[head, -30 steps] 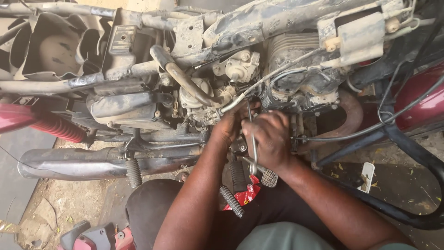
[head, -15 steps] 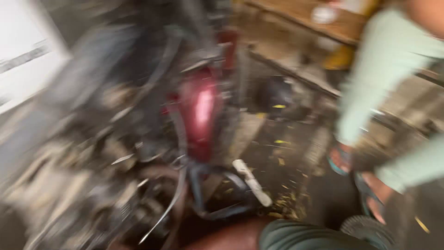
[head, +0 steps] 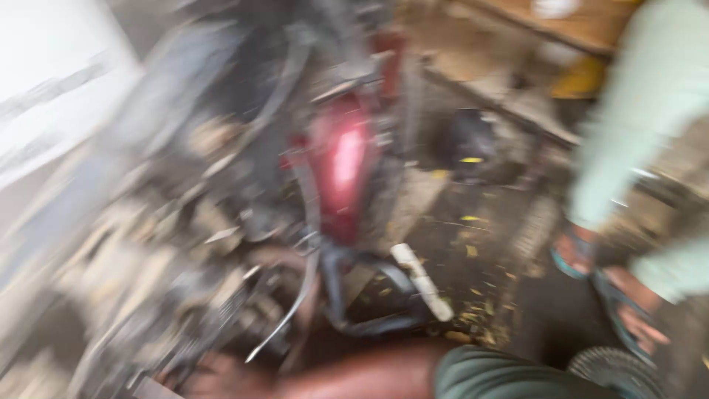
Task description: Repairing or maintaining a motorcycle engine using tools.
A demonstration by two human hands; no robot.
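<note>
The view is heavily blurred. A bare forearm (head: 354,377) runs along the bottom edge toward the lower left, into the grey engine parts (head: 185,310) of a motorcycle. Neither hand shows, so their grip cannot be told. The red tank (head: 343,170) sits in the middle of the frame. A white tube (head: 421,281) lies on the dirty floor (head: 502,244) just right of it. Another person's sandalled feet (head: 591,255) stand at the right.
</note>
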